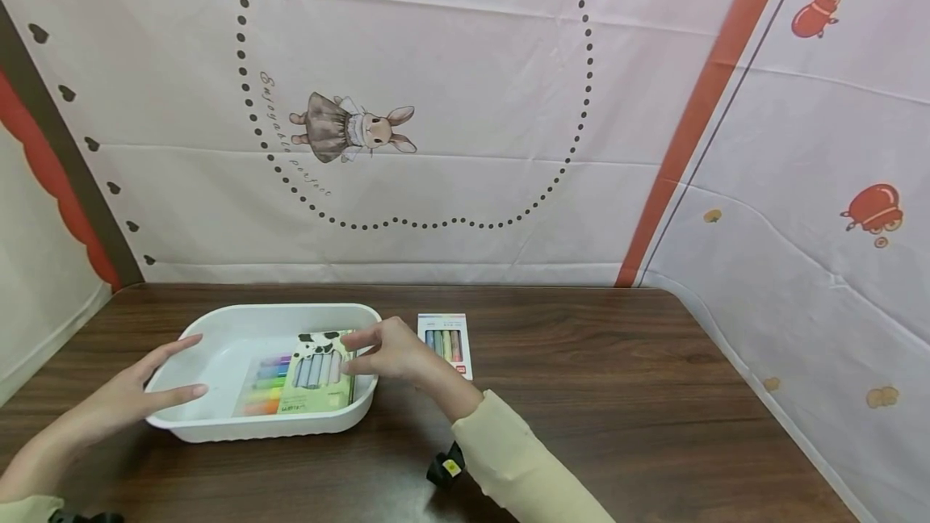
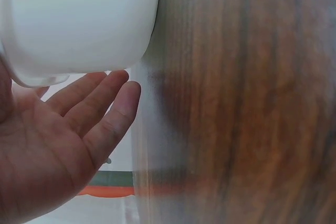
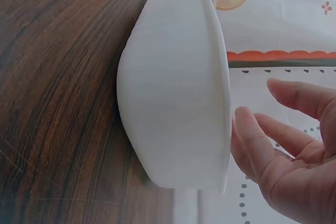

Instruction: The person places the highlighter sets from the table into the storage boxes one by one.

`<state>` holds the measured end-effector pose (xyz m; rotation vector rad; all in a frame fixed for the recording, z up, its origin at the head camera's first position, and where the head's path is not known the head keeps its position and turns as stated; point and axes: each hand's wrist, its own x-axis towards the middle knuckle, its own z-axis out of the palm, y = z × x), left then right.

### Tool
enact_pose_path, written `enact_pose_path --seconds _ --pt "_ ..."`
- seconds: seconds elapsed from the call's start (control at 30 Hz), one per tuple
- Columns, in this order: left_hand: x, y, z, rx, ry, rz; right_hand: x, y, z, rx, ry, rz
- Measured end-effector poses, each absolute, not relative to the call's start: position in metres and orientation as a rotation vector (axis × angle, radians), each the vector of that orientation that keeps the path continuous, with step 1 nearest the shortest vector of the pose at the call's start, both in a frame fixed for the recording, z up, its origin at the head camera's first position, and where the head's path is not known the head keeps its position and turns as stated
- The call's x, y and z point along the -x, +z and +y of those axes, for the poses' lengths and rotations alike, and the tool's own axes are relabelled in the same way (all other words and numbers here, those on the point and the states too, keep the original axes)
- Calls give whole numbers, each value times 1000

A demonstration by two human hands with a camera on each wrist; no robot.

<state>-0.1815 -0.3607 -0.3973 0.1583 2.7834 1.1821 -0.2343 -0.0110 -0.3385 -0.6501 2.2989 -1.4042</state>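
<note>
A white plastic basin (image 1: 291,427) stands at the left of the table. Inside it, toward the right end, lies a light green box with a cow-spot print (image 1: 312,403) and a window onto pale sticks. Partly under that box is a clear pack of rainbow-coloured pens (image 1: 267,384). My left hand (image 1: 127,394) is at the basin's left end, thumb and fingers spread around the rim, its fingers beside the outer wall in the left wrist view. Over the right rim, my right hand (image 1: 395,353) has thumb and fingers apart at the green box's right edge, with nothing between them.
A white box with coloured sticks in its window (image 1: 443,323) lies on the dark wooden table (image 1: 581,394), right of the basin. A small black device with a yellow label (image 1: 446,466) shows by the right sleeve. Printed cloth hangs behind the table.
</note>
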Motion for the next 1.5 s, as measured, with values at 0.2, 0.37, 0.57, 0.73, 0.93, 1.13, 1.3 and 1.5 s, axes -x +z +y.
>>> enact_pose_path --seconds 0.2,0.37,0.57,0.73,0.93,1.13,1.3,1.5 --pt "181 -397 -360 -152 1187 2780 235 -340 -8 652 -1461 2241" --pt "181 -397 -361 -142 1184 2779 236 -341 -4 669 -1503 2190" --pt "183 -399 -362 -143 1187 2782 236 -340 2 640 -1588 2133" --pt "184 -400 -363 -152 1183 2792 237 -341 7 622 -1656 2097" --pt "184 -400 -362 -152 1184 2786 241 -339 17 658 -1674 2065" --pt "184 -401 -362 -142 1182 2787 244 -338 25 665 -1716 2029" --pt "183 -402 -363 -146 1188 2788 247 -338 30 642 -1773 1950" --pt "182 -399 -360 -132 1186 2790 250 -337 37 653 -1768 1942"
